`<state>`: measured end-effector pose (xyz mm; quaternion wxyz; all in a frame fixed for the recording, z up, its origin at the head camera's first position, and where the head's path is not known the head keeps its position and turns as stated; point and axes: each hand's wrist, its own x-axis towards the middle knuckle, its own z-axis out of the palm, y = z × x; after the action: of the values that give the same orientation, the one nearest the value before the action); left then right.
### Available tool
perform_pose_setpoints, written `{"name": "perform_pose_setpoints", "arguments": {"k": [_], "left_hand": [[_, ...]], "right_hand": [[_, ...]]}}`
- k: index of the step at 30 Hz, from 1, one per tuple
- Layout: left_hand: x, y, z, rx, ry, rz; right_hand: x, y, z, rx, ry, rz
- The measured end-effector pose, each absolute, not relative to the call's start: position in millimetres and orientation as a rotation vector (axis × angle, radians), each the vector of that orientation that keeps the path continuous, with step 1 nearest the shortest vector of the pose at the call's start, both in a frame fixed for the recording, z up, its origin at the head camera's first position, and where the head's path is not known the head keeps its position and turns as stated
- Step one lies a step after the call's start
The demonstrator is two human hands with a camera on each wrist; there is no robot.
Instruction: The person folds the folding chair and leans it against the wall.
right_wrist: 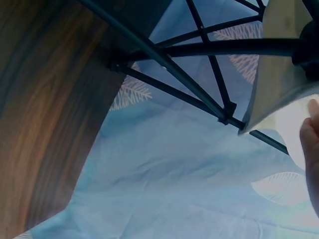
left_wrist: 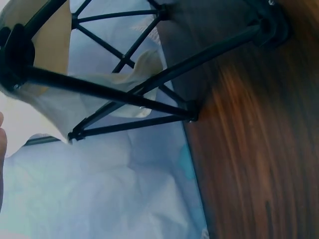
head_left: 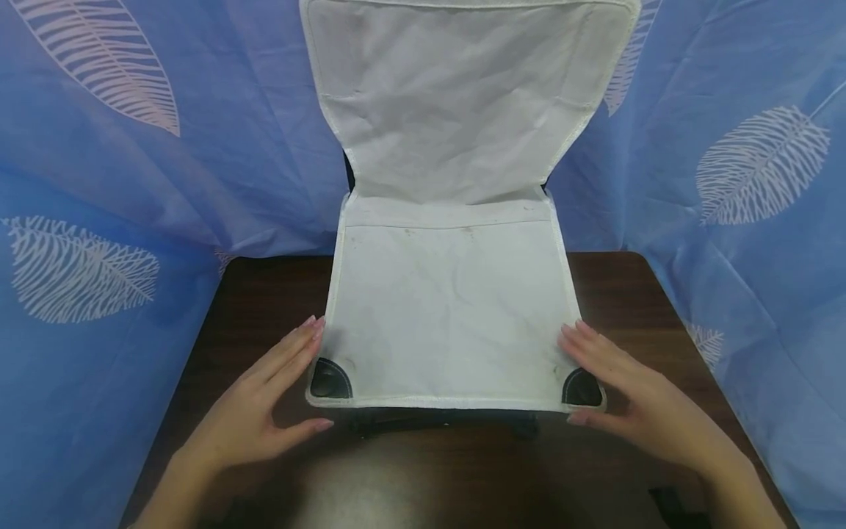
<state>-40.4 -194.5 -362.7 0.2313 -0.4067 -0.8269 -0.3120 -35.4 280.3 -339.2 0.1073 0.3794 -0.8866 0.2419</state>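
A small folding chair with a white fabric seat (head_left: 449,316) and backrest (head_left: 456,95) stands unfolded, its back away from me. Black corner patches (head_left: 330,379) mark the front corners of the seat. My left hand (head_left: 254,411) is at the left front corner, fingers extended along the side edge and thumb spread below the front edge. On the opposite side, my right hand (head_left: 637,400) has straight fingers over the right edge and its thumb near the right corner patch. Crossed black tubes of the frame (left_wrist: 94,89) show beneath the seat in the left wrist view.
The chair stands on a dark wood-grain table (head_left: 390,477) with rounded far corners. Blue cloth (head_left: 251,132) with white leaf prints hangs behind and on both sides. A small black object (head_left: 674,507) lies near the right forearm at the bottom of the head view.
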Motion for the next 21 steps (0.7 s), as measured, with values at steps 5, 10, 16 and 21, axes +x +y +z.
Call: {"name": "perform_pose_setpoints", "arguments": {"k": [5, 10, 16, 21], "left_hand": [[-40, -191, -368, -1.192, -2.263, -0.848], [-41, -189, -374, -1.231, -2.232, -0.817], [-41, -188, -378, -1.265, -2.222, -0.760], [-43, -189, -380, -1.302, -2.208, -0.730]], "right_hand": [[-34, 277, -347, 1.205, -2.432, 0.812], [-32, 276, -352, 1.219, -2.367, 0.868], [-30, 277, -358, 1.211, -2.378, 0.870], [-29, 277, -363, 1.204, -2.365, 0.865]]}}
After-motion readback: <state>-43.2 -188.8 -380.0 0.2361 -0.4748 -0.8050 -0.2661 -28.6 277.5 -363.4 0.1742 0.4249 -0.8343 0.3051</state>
